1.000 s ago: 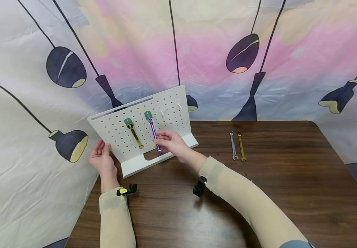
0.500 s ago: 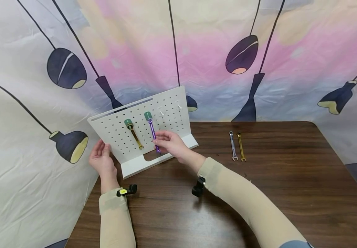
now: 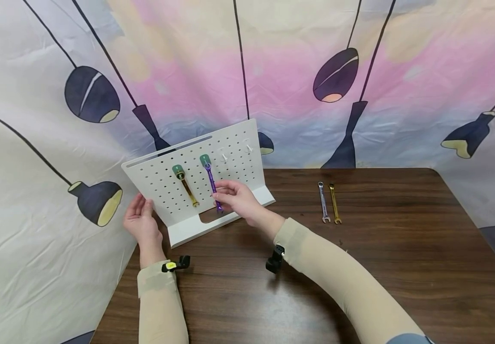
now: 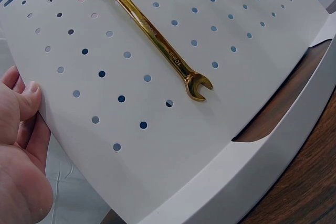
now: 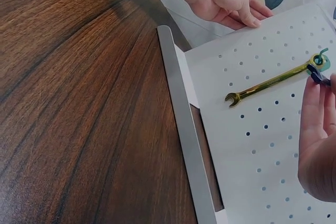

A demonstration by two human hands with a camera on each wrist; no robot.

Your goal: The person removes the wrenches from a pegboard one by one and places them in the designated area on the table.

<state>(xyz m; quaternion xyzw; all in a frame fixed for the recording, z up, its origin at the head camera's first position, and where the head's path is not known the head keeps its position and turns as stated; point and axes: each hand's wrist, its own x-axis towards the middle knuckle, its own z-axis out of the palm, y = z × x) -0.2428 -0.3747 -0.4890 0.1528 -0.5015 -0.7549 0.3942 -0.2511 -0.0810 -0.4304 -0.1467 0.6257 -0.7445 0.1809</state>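
Note:
A white pegboard (image 3: pixel 238 174) stands tilted back on the table. My left hand (image 3: pixel 142 224) grips its left edge, with the thumb on the front face and fingers behind, as the left wrist view shows. A purple combination wrench (image 3: pixel 211 177) has its ring end at the right green hook (image 3: pixel 205 159). Near its lower end, my right hand (image 3: pixel 239 200) pinches it between thumb and fingers. To its left a gold wrench (image 4: pixel 152 32) hangs by its ring from another green hook (image 3: pixel 177 169), untouched. Only the dark open end of the purple wrench shows in the right wrist view.
Two white hooks, a left one (image 3: pixel 224 155) and a right one (image 3: pixel 249 147), sit on the board's right part. A silver wrench (image 3: pixel 323 203) and a second gold wrench (image 3: pixel 335 204) lie side by side on the brown table (image 3: pixel 402 248). A printed curtain (image 3: pixel 290 76) hangs behind.
The lower end of the purple wrench has shifted very slightly toward the left. Both hands keep their places, and the pegboard stays put.

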